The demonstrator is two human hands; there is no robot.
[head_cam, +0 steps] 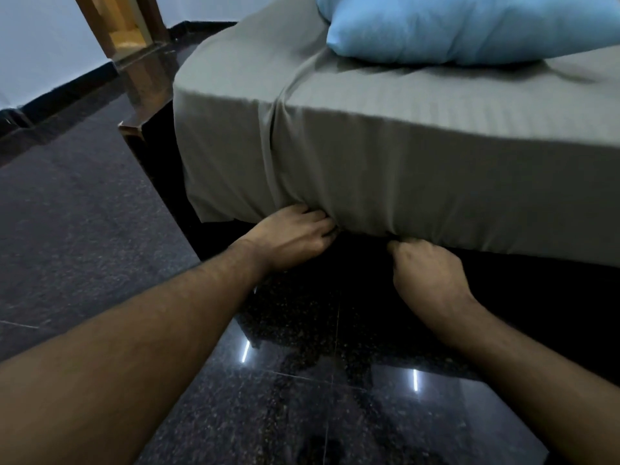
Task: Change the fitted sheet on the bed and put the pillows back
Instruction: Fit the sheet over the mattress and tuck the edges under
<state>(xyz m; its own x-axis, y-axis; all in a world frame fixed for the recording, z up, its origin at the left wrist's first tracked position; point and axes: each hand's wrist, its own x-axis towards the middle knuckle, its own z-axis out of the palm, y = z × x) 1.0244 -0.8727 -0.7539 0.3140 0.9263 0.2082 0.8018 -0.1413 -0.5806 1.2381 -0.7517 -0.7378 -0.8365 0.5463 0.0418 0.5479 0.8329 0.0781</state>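
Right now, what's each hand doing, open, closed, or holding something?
Left hand: fingers curled on the lower edge of the sheet.
Right hand: fingers curled, gripping the same edge.

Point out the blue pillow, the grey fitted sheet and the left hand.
blue pillow (469, 26): head view, middle of its front face.
grey fitted sheet (419, 169): head view, smooth stretch on the mattress side.
left hand (295, 236): head view, back of the hand at the sheet's lower edge.

A dim room with a polished black speckled stone floor (335, 414) that reflects two short streaks of light. A pale wall (37, 45) with a black skirting board (67, 90) runs along the left. A brown wooden post (124, 25) stands against it.
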